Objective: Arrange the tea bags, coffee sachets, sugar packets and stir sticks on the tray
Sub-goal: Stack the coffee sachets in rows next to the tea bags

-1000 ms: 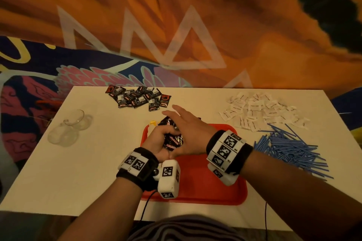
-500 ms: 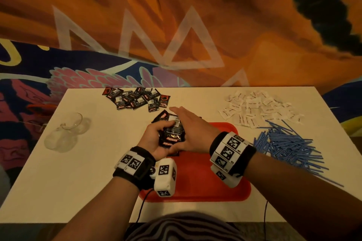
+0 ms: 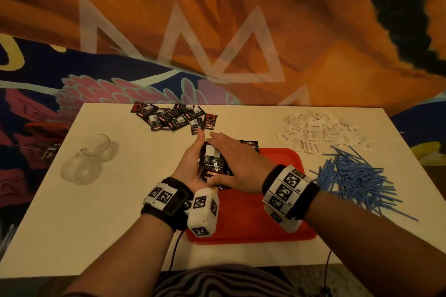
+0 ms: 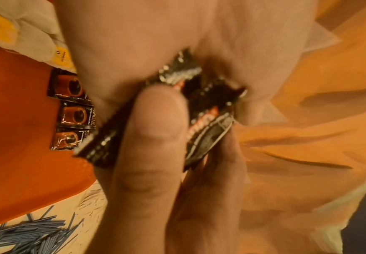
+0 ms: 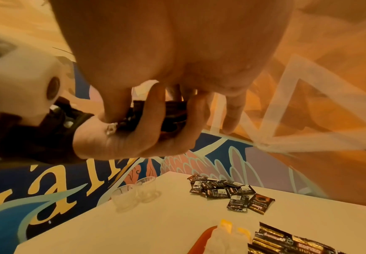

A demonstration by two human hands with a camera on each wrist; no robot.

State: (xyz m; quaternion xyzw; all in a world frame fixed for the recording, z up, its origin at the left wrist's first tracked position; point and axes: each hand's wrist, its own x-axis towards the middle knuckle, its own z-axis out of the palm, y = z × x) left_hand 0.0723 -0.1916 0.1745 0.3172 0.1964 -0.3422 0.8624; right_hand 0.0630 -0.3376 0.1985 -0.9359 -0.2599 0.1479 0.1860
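My left hand (image 3: 193, 164) cups a stack of black coffee sachets (image 3: 213, 164) above the far left corner of the red tray (image 3: 265, 214). Its thumb (image 4: 154, 120) lies across the stack (image 4: 201, 103), and its fingers (image 5: 154, 120) curl round it from below. My right hand (image 3: 239, 164) lies along the stack's right side with straight fingers, its thumb against the near edge. More coffee sachets (image 4: 71, 110) lie in a row on the tray, beside tea bags (image 4: 25, 32) with yellow tags. Loose coffee sachets (image 3: 173, 118), white sugar packets (image 3: 318, 132) and blue stir sticks (image 3: 354, 176) sit in piles on the table.
Two clear glass cups (image 3: 87, 159) stand at the left of the white table (image 3: 108, 224). A painted wall rises right behind the table's far edge. The near half of the tray shows bare red.
Both hands have stayed together over the tray's far left corner. The stack now stands squarer between them, and the left thumb has straightened upward.
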